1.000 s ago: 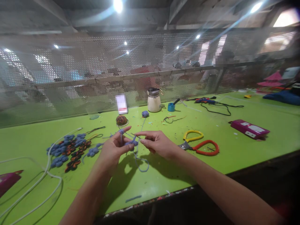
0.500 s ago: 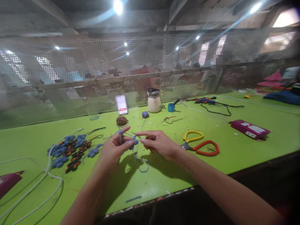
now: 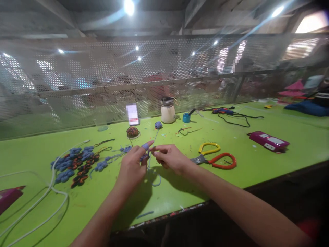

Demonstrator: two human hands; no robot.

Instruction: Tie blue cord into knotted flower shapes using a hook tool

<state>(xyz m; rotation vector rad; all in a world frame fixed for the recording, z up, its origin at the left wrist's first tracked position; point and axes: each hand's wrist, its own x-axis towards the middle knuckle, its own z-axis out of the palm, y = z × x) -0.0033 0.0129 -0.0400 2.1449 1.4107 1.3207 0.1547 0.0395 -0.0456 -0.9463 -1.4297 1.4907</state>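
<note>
My left hand is closed on a small blue-purple crochet piece, with yarn looped round its raised index finger. Close against it, my right hand pinches a thin crochet hook, mostly hidden by the fingers now. A strand of yarn runs from the work to a small blue-purple yarn ball. Below the hands a loose yarn tail curls on the table. Left of my hands lie several finished-looking crochet flowers, blue ones and dark orange-black ones.
Scissors with yellow and red handles lie right of my hands. Farther right is a purple power strip. Behind stand a cream jar, a blue pot, a phone and a multicoloured yarn ball. A white cable crosses the left side.
My left hand has turned over and moved slightly right, its index finger now over the work. The hook, visible before, is now mostly hidden. A blue flower behind the left hand shows more.
</note>
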